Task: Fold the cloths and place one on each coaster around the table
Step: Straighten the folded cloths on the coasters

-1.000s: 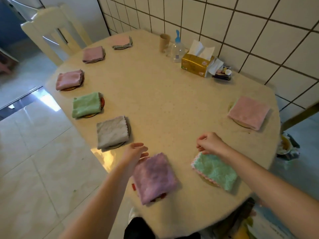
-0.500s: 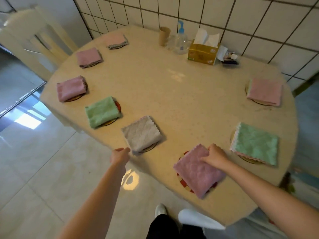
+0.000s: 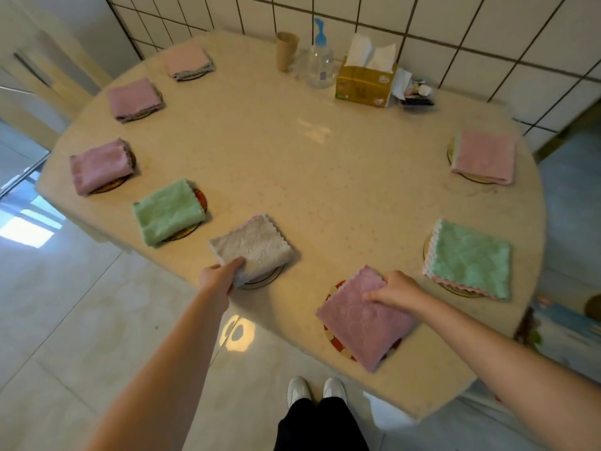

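Nearby, cloths (image 3: 252,247) at table (image 3: 325,157) edge

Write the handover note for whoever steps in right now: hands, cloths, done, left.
Left hand grips the near corner of the grey cloth on its coaster.
Right hand presses on the purple cloth over the checked coaster.
Done: eight folded cloths lie around the table, each on a coaster.
Left: square up these two, then let go.

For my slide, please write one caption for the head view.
Both hands adjust folded cloths: left hand on grey cloth, right hand on purple cloth.
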`<action>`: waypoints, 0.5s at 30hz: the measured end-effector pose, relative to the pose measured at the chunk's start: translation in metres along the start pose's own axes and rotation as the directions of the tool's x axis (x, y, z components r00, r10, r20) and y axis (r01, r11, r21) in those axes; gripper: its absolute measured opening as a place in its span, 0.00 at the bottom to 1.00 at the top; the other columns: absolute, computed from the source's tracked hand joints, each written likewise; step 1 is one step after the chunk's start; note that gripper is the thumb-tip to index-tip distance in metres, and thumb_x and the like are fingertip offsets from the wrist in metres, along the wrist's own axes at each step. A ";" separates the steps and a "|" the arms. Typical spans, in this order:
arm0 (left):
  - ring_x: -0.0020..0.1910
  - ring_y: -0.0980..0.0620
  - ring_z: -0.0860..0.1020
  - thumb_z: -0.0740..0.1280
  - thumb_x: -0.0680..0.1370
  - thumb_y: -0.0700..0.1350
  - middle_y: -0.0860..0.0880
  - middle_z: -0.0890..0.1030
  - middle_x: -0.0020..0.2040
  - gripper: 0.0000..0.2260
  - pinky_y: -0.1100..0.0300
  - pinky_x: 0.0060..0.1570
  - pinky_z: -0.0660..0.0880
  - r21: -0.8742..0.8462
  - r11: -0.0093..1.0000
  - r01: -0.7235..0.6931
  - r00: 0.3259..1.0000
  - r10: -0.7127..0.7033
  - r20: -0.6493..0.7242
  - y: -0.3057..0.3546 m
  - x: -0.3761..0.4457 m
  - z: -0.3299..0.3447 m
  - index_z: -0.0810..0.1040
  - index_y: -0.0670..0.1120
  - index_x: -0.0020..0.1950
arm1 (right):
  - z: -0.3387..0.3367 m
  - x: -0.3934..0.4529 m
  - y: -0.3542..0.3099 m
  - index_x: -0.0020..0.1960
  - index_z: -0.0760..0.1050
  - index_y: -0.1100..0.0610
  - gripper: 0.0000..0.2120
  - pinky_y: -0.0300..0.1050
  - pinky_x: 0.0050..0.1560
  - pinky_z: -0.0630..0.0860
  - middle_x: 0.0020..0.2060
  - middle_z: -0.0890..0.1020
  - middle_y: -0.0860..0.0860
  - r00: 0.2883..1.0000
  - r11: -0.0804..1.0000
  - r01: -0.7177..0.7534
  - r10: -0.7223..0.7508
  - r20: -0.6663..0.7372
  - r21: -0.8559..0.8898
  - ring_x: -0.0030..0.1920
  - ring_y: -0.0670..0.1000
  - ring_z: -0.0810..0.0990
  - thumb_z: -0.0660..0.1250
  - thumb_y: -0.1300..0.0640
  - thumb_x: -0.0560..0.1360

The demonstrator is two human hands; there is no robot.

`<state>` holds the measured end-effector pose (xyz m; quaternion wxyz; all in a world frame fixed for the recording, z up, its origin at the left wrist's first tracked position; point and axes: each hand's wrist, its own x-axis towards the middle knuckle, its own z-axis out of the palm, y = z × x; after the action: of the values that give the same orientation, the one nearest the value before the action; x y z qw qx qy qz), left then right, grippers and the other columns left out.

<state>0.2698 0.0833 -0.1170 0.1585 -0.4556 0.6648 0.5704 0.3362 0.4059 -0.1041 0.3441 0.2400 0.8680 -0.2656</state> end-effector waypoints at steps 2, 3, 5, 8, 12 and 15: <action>0.41 0.47 0.78 0.74 0.71 0.43 0.44 0.78 0.43 0.15 0.58 0.38 0.75 -0.057 0.998 -0.021 0.998 0.025 0.060 0.004 0.001 -0.001 0.76 0.40 0.53 | -0.002 -0.002 0.000 0.54 0.77 0.56 0.25 0.49 0.54 0.77 0.51 0.82 0.54 0.999 0.999 0.040 -0.040 0.006 -0.029 0.51 0.55 0.80 0.72 0.41 0.64; 0.46 0.45 0.79 0.73 0.72 0.41 0.43 0.79 0.48 0.16 0.56 0.42 0.77 -0.088 0.996 -0.013 0.996 0.021 0.089 0.005 0.002 -0.002 0.75 0.39 0.57 | -0.003 -0.003 0.000 0.50 0.77 0.55 0.20 0.49 0.53 0.77 0.49 0.82 0.54 0.998 0.998 0.059 -0.058 0.015 -0.013 0.50 0.54 0.80 0.72 0.43 0.65; 0.53 0.43 0.78 0.71 0.74 0.38 0.42 0.77 0.56 0.19 0.53 0.50 0.77 -0.131 0.991 -0.001 0.989 0.021 0.148 0.006 0.003 -0.003 0.71 0.38 0.64 | -0.009 -0.003 0.002 0.47 0.75 0.54 0.13 0.44 0.48 0.75 0.47 0.81 0.52 0.997 0.997 0.068 -0.069 0.028 0.032 0.49 0.53 0.79 0.72 0.48 0.67; 0.56 0.43 0.76 0.67 0.76 0.34 0.41 0.75 0.60 0.21 0.52 0.51 0.76 -0.171 0.985 -0.005 0.978 0.041 0.207 0.004 0.006 -0.006 0.69 0.40 0.68 | -0.016 -0.002 0.004 0.52 0.73 0.56 0.17 0.45 0.48 0.75 0.50 0.79 0.53 0.996 0.996 0.052 -0.057 0.064 0.066 0.50 0.53 0.78 0.72 0.50 0.68; 0.57 0.42 0.76 0.63 0.76 0.30 0.42 0.75 0.60 0.21 0.49 0.50 0.76 -0.197 0.980 -0.003 0.948 0.065 0.313 0.004 0.011 -0.014 0.70 0.43 0.67 | -0.019 -0.005 0.010 0.56 0.75 0.58 0.19 0.44 0.43 0.78 0.49 0.81 0.54 0.963 0.961 -0.036 -0.040 0.266 0.275 0.46 0.51 0.81 0.73 0.53 0.69; 0.57 0.42 0.76 0.62 0.75 0.31 0.41 0.76 0.60 0.19 0.50 0.47 0.77 -0.030 0.999 -0.026 0.899 0.036 0.437 0.013 0.014 -0.022 0.72 0.43 0.65 | -0.012 -0.007 0.018 0.57 0.76 0.60 0.26 0.50 0.54 0.80 0.49 0.84 0.55 0.941 0.925 -0.074 -0.059 0.334 0.373 0.49 0.54 0.83 0.75 0.52 0.62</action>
<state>0.2593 0.0571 -0.1126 0.2892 -0.3073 0.6128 0.6681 0.3463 0.4252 -0.0972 0.4362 0.2563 0.7268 -0.4646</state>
